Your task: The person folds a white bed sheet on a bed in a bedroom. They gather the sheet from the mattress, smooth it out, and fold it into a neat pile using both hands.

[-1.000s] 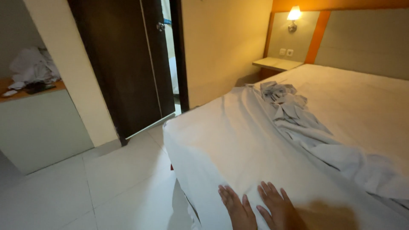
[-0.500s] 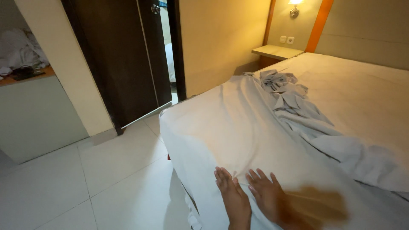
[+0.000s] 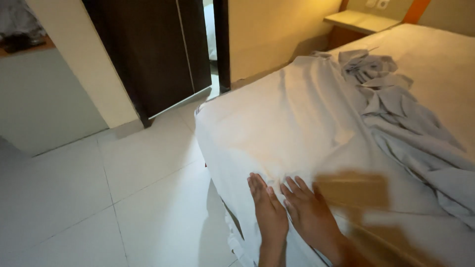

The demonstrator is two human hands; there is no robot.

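Note:
Both of my hands lie flat, palms down, on the white bed sheet (image 3: 277, 123) near the bed's lower left edge. My left hand (image 3: 267, 210) rests right at the edge where the sheet hangs over the side. My right hand (image 3: 309, 212) lies beside it, fingers spread and touching the sheet. Neither hand grips anything. A crumpled band of loose sheet (image 3: 396, 113) runs from the far middle of the bed toward the right.
White tiled floor (image 3: 99, 198) spreads to the left of the bed. A dark wooden door (image 3: 153, 54) stands beyond, with a narrow gap beside it. A pale cabinet (image 3: 44, 99) is at far left and a small bedside shelf (image 3: 361, 20) at the top right.
My view has dipped lower and closer to the bed. Both hands have slid a little forward over the sheet and stay flat on it.

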